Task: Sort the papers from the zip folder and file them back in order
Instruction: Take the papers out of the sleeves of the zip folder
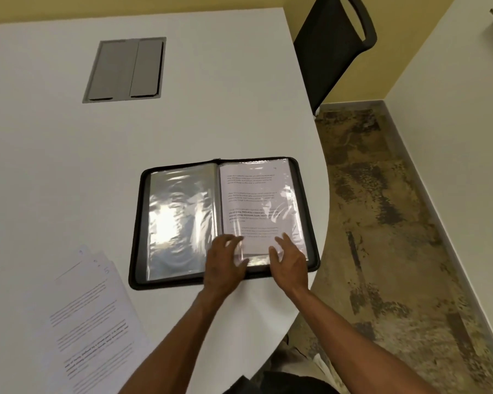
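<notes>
A black zip folder (138, 223) lies open on the white table (54, 155). Its left side shows an empty clear sleeve (180, 217). The right sleeve holds a printed page (256, 200) marked 4 at the top corner. My left hand (224, 264) rests at the bottom of the right sleeve near the spine, its fingers curled at the sleeve's lower edge. My right hand (289, 260) lies flat on the page's lower right part, fingers straight. A fanned stack of loose printed papers (94, 322) sits on the table at the lower left.
A grey cable hatch (125, 69) is set into the table at the back. A black chair (333, 49) stands past the table's curved right edge. Patterned carpet (382, 223) covers the floor on the right.
</notes>
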{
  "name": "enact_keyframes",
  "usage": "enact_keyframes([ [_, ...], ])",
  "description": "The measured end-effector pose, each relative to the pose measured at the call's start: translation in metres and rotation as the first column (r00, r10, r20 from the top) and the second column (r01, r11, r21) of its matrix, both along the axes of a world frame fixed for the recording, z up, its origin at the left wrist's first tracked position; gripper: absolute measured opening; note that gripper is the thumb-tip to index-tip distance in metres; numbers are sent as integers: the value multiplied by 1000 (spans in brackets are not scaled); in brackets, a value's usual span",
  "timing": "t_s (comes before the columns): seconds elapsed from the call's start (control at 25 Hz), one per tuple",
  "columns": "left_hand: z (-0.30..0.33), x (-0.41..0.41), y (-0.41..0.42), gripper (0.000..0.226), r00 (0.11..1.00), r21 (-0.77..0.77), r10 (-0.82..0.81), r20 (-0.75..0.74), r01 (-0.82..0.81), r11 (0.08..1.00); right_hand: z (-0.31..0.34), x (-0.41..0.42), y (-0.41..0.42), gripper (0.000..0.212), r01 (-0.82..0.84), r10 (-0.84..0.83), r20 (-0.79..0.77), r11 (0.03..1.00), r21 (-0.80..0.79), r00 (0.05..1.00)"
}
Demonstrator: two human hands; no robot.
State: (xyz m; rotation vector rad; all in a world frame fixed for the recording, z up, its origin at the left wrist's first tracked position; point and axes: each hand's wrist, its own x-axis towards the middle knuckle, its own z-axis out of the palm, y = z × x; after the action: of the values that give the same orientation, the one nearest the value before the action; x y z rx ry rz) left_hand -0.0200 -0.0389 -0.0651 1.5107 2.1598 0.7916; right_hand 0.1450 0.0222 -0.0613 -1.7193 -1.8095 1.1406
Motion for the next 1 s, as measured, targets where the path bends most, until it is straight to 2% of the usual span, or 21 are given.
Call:
enact_keyframes([
  [0.04,0,11,3,56,997,-19,-70,-23,70,997,5,-1,2,37,80,-78,-74,997,16,994],
  [0.12,3,27,11,52,984,-71,-145,-101,139,988,17,1,4,35,130,-122,-139,990,52,983],
  [0.28,11,34,22,19,976,-44,-119,-181,113,993,25,14,2,42,34,-16,-160,993,111,987],
  [0.32,13,32,23,14,972,-32,-122,-201,118,992,24,19,0,45,14,6,-120,986,168,993],
  [0.4,12,26,25,9,971,-31,-119,-208,115,993,17,28,-5,50,-71,41,85,919,388,996],
  [0.48,13,23,26,9,982,-52,-100,-161,93,994,7,31,-19,41,-232,128,221,797,557,967],
  [0.52,14,22,26,10,987,-53,-90,-130,83,995,3,28,-29,36,-342,232,259,750,566,938],
  [0.56,15,23,27,11,991,-52,-87,-104,82,995,-2,25,-37,38,-460,350,300,718,522,887],
  [0.64,19,25,25,12,992,-32,-91,-87,88,996,-17,18,-46,60,-634,508,394,698,334,766],
  [0.68,22,26,24,12,992,-14,-97,-84,96,995,-23,15,-45,70,-661,513,458,703,261,726],
  [0.72,24,26,23,13,991,7,-107,-82,108,994,-25,11,-41,72,-650,469,513,714,259,719],
  [0.76,26,26,21,14,990,24,-116,-80,118,993,-33,6,-35,69,-648,428,562,711,273,707],
  [0.88,29,25,17,10,991,40,-114,-69,116,992,-33,-8,-14,59,-674,371,722,718,175,584],
  [1.0,29,24,14,8,996,45,-78,-39,80,996,-33,-6,0,61,-721,408,786,690,69,465],
])
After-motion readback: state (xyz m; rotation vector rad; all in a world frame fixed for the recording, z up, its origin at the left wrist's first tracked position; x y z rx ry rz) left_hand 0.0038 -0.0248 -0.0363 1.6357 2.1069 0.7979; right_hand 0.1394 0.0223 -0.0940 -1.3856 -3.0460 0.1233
